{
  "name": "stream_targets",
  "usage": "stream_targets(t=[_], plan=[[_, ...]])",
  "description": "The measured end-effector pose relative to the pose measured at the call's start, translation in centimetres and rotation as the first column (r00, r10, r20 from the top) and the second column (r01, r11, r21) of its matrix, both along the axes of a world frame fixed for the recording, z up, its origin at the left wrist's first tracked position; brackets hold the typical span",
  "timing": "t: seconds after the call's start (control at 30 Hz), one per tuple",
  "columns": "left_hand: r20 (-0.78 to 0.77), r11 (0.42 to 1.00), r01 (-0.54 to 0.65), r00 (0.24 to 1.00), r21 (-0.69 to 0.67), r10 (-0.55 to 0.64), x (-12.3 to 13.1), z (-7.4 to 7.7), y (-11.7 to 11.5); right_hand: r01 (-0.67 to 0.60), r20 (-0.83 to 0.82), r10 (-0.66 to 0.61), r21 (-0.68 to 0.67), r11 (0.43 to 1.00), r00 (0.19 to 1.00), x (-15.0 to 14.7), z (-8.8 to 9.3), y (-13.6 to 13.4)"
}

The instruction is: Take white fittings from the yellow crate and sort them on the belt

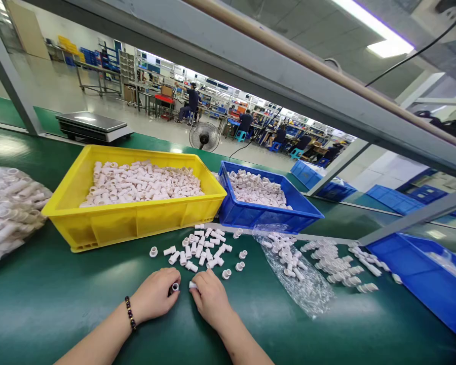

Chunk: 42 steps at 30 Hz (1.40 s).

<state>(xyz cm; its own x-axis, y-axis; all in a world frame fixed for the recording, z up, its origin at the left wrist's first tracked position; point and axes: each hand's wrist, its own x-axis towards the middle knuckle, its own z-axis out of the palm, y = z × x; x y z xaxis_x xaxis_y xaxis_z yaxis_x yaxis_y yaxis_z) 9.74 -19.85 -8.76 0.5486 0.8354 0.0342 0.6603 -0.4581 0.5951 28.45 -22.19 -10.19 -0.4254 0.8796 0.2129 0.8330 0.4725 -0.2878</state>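
Note:
My left hand, with a beaded bracelet at the wrist, is closed round a white plastic pipe fitting whose round open end faces me. A short way to the right, my right hand pinches another white pipe fitting between thumb and fingers. The two fittings are apart, low over the green table. Just beyond both hands lies a loose pile of white pipe fittings. A few single fittings stand at the pile's right side.
Behind the pile are a yellow bin and a blue bin, both filled with white fittings. A clear plastic bag holds more on the right. A full bag lies at far left. A scale stands behind; a metal frame crosses above.

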Motion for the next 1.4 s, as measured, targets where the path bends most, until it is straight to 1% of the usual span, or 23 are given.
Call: stream_targets(t=[0.1, 0.2, 0.27, 0.33, 0.4, 0.47, 0.53, 0.6, 0.67, 0.73, 0.83, 0.9, 0.97, 1.03, 1.1, 1.17, 1.27, 1.4], plan=[[-0.003, 1.000, 0.027, 1.000, -0.015, -0.027, 0.0, 0.3, -0.2, -0.012, -0.016, 0.011, -0.021, 1.000, 1.000, 0.3, 0.4, 0.0], [0.040, 1.000, 0.011, 0.999, -0.010, -0.011, -0.2, 0.5, -0.1, -0.056, -0.120, 0.053, -0.023, 0.998, 0.991, 0.4, 1.1, -0.2], [0.106, 0.998, -0.050, 0.993, 0.028, 0.047, -0.4, 0.2, 0.2, -0.078, -0.197, 0.072, -0.021, 0.997, 0.978, 0.4, 1.5, -0.2], [0.151, 0.984, -0.142, 0.981, 0.107, 0.125, -0.5, -0.5, 0.5, -0.102, -0.216, 0.093, -0.032, 0.994, 0.972, 0.4, 1.5, -0.2], [0.123, 0.963, -0.204, 0.975, 0.176, 0.184, -0.6, -1.4, 0.9, -0.131, -0.188, 0.118, -0.058, 0.990, 0.975, 0.4, 1.4, -0.1], [0.051, 0.956, -0.217, 0.976, 0.196, 0.211, -0.6, -2.2, 1.1, -0.139, -0.186, 0.124, -0.070, 0.988, 0.975, 0.5, 1.3, -0.1], [0.002, 0.956, -0.221, 0.974, 0.191, 0.224, -0.6, -2.5, 1.2, -0.116, -0.246, 0.100, -0.053, 0.992, 0.964, 0.7, 1.3, 0.0], [-0.008, 0.952, -0.239, 0.970, 0.192, 0.245, -0.7, -2.4, 1.2, -0.072, -0.327, 0.064, -0.013, 0.997, 0.943, 0.9, 1.1, 0.2], [-0.009, 0.947, -0.262, 0.963, 0.185, 0.269, -0.7, -2.2, 1.1, -0.037, -0.373, 0.043, 0.022, 0.999, 0.927, 1.1, 0.7, 0.6], [-0.008, 0.947, -0.274, 0.960, 0.167, 0.279, -0.7, -2.1, 1.2, -0.025, -0.375, 0.038, 0.038, 0.999, 0.926, 1.0, -0.1, 1.2], [0.003, 0.951, -0.275, 0.961, 0.140, 0.277, -0.6, -2.7, 1.3, -0.025, -0.345, 0.038, 0.043, 0.999, 0.938, 0.6, -1.5, 2.1], [0.039, 0.954, -0.270, 0.963, 0.127, 0.267, -0.6, -3.2, 1.5, -0.017, -0.322, 0.031, 0.045, 0.999, 0.946, 0.2, -2.3, 2.5], [0.124, 0.958, -0.268, 0.959, 0.107, 0.254, -0.6, -3.4, 1.6, -0.006, -0.300, 0.018, 0.039, 0.999, 0.954, 0.0, -2.6, 2.8], [0.221, 0.961, -0.267, 0.944, 0.067, 0.246, -0.7, -3.2, 1.7, 0.002, -0.282, 0.005, 0.024, 1.000, 0.959, 0.0, -2.3, 2.8], [0.262, 0.965, -0.264, 0.932, 0.012, 0.251, -0.8, -2.7, 1.7, 0.008, -0.276, -0.006, 0.006, 1.000, 0.961, 0.2, -1.5, 2.5], [0.242, 0.963, -0.268, 0.933, -0.024, 0.266, -1.0, -2.1, 1.8, 0.013, -0.265, -0.016, -0.013, 1.000, 0.964, 0.7, -0.5, 2.1], [0.168, 0.958, -0.277, 0.943, -0.075, 0.286, -1.1, -1.4, 1.9, 0.031, -0.214, -0.037, -0.033, 0.999, 0.976, 1.4, 0.9, 1.5], [0.137, 0.958, -0.265, 0.951, -0.108, 0.279, -1.1, -1.0, 2.0, 0.028, -0.107, -0.040, -0.109, 0.994, 0.993, 2.2, 1.6, 0.9]])
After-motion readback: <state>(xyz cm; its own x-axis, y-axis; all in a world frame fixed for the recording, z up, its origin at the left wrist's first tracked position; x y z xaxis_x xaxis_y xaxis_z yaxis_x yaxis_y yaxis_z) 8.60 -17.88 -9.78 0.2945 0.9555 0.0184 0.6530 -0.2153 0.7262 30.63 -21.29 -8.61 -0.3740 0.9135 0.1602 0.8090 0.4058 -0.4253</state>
